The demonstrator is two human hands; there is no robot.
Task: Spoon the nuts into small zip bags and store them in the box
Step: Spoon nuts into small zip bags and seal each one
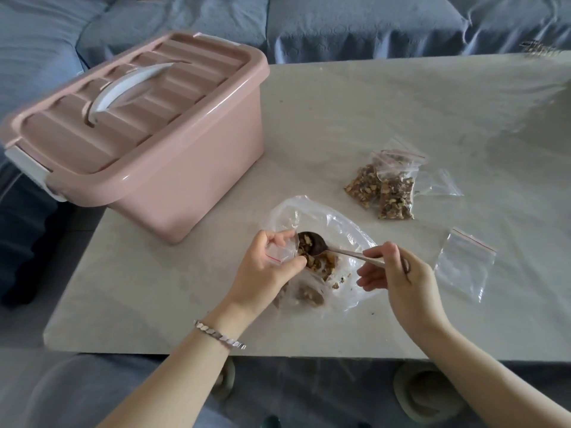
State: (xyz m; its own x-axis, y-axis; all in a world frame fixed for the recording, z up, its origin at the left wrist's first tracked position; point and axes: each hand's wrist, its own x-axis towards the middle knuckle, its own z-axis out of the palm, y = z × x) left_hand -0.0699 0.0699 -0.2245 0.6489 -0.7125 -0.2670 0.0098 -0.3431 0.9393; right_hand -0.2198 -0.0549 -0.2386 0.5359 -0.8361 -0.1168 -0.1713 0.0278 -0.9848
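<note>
Your left hand (262,267) pinches the small clear floppy zip bag (279,251) open; your right hand (398,273) grips the shiny metal spoon (333,247). Hold the bag's rim.

Home living room: blue sofa (340,23)

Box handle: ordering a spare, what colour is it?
White, on the pink box's lid; handle, head view.

box (133,118) left corner: blurred | small zip bag (279,251): partly behind left hand (265,267)
</note>
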